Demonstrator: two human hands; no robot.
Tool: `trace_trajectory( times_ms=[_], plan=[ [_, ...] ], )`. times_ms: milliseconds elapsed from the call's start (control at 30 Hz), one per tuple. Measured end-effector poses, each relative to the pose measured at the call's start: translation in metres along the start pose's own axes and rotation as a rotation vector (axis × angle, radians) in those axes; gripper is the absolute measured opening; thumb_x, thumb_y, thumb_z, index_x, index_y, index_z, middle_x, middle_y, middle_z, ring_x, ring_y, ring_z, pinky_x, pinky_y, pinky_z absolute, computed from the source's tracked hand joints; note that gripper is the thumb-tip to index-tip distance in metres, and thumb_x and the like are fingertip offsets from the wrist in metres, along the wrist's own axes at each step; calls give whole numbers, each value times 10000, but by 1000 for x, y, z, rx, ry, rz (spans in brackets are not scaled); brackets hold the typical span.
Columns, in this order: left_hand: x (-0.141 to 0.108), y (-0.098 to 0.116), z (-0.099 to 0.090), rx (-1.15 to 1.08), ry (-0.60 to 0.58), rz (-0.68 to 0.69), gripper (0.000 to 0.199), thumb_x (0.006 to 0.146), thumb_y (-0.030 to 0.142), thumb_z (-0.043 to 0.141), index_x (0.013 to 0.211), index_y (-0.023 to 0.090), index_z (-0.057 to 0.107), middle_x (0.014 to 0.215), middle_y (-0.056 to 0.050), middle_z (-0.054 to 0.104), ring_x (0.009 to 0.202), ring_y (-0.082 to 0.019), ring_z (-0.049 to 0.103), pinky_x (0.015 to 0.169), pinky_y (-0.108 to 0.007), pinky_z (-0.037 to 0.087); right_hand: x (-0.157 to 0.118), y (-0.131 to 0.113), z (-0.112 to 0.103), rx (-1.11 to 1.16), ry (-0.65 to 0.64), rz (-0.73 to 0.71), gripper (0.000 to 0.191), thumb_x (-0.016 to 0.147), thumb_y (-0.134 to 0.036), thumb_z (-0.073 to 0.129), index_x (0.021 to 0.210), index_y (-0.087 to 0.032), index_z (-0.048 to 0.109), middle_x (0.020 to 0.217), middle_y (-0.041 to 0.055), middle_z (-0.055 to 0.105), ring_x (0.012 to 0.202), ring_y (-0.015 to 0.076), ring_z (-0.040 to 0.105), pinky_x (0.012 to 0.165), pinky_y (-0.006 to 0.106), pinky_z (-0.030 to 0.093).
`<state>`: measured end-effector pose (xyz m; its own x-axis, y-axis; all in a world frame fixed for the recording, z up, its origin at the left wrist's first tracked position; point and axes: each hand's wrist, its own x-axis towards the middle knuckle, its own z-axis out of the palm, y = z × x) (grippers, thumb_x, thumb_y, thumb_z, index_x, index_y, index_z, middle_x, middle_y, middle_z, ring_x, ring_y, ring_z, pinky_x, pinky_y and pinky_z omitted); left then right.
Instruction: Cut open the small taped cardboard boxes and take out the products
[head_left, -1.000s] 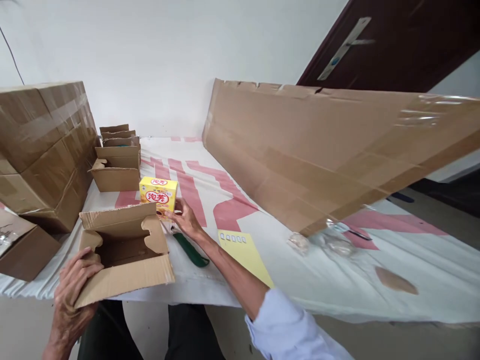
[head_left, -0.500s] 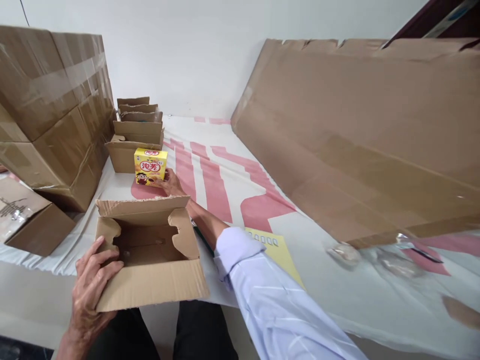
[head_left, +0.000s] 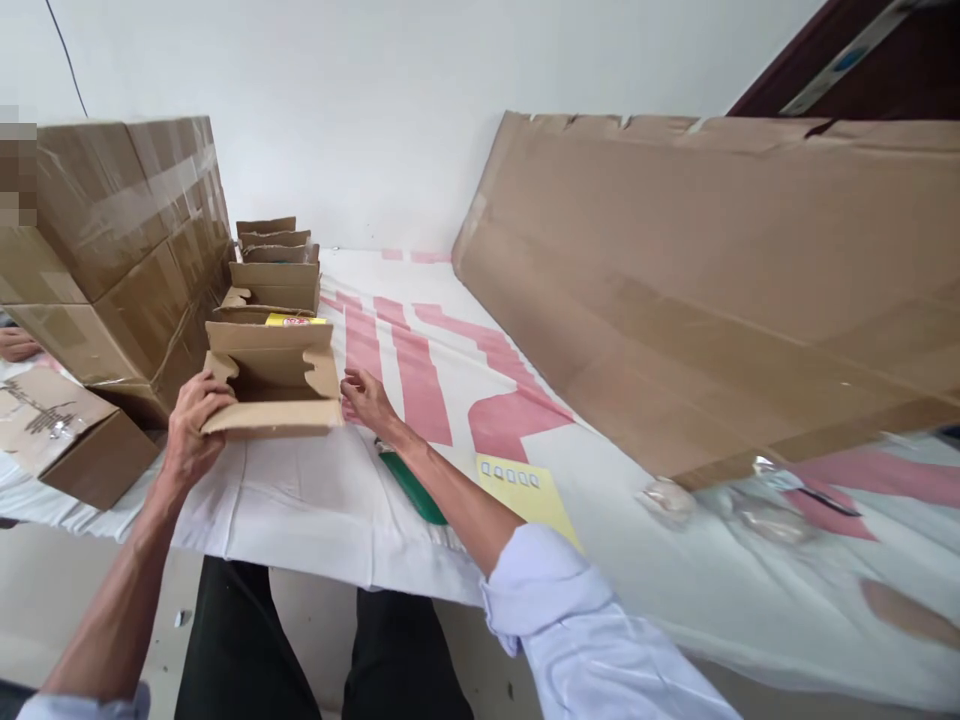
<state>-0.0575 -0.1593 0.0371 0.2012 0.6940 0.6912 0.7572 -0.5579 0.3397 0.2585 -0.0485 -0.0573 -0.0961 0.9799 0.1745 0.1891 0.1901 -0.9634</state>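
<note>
An open cardboard box (head_left: 266, 420), its flaps standing up, is on the cloth-covered table in front of me. My left hand (head_left: 196, 420) grips its left side, with fingers over the front flap and edge. My right hand (head_left: 367, 400) is just off the box's right side, its fingers loosely bent and apart, and I see nothing in them. Behind the back flap only the top of a small yellow printed box (head_left: 292, 320) shows. Under my right forearm lies a green object (head_left: 412, 488), partly covered.
More open cardboard boxes (head_left: 274, 285) line up behind. At left stand stacked taped cartons (head_left: 142, 240) and a lower carton (head_left: 97, 450); another person's hand (head_left: 19, 343) shows there. A large cardboard sheet (head_left: 675, 280) leans at right. Yellow paper (head_left: 525, 490) and plastic-wrapped items (head_left: 772, 510) lie nearer.
The open box has moved away from me, up against the yellow box, which it now mostly hides. My right hand has left the yellow box and come beside the open box.
</note>
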Motion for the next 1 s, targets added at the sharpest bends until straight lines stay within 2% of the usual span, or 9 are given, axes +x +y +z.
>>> trace_trajectory(
  times_ms=[67,133,233,300,400,500,667,800,1000],
  plan=[
    [20,-14,8,12,-1,-75,264,838,236,675,1092,235,747,1261,-131,709,1359,-364,611,1192,-558,499,-14,-3,0,-14,6,4,505,923,-476,634,1350,-206,648,1176,120,724,995,241,709,836,415,635],
    [26,-16,10,40,40,-140,487,795,285,742,1275,214,696,1392,-163,634,1377,-380,579,1192,-565,494,-31,-8,-2,-26,3,-8,464,910,-436,656,1315,-209,667,1188,120,725,1013,242,712,854,406,629],
    [4,3,6,84,221,-369,723,735,352,814,1402,187,591,1436,-180,568,1389,-384,533,1112,-529,542,-61,-14,-14,-64,5,-56,372,907,-384,681,1242,-221,697,1247,117,709,1105,256,695,927,408,605],
    [-22,24,10,49,281,-551,580,770,410,782,1283,191,621,1305,-148,619,1232,-340,606,941,-461,597,-83,-15,-25,-203,-1,-135,295,937,-356,665,1202,-232,706,1247,111,700,1156,270,670,976,424,582],
    [-50,56,35,-72,67,-576,243,850,456,694,931,226,694,929,-60,706,848,-244,684,714,-347,573,-114,-9,-38,-501,-8,-251,244,971,-291,635,1197,-229,702,1205,114,699,1164,285,652,1022,448,558],
    [-46,72,74,-174,-142,-549,226,842,459,709,778,244,731,830,-41,761,810,-239,730,731,-327,557,-136,0,-40,-667,25,-260,298,953,-232,653,1248,-224,690,1242,126,701,1168,297,653,1009,452,567],
    [2,52,112,-154,-196,-659,356,890,531,660,726,229,755,714,-72,765,796,-294,754,745,-356,535,-149,8,-36,-778,61,-289,385,953,-193,644,1335,-230,675,1314,127,702,1198,305,651,1019,462,571],
    [26,25,115,-105,-153,-752,478,891,640,635,713,215,763,756,-127,796,837,-340,761,742,-381,530,-150,6,-32,-863,68,-311,356,968,-175,633,1316,-234,681,1327,137,699,1193,309,651,1008,466,571],
    [45,3,122,-131,-166,-779,544,868,700,668,675,203,777,742,-130,799,795,-324,745,730,-376,517,-155,2,-28,-896,88,-287,345,974,-164,639,1311,-231,667,1367,140,683,1221,307,637,1025,466,555]
  ],
)
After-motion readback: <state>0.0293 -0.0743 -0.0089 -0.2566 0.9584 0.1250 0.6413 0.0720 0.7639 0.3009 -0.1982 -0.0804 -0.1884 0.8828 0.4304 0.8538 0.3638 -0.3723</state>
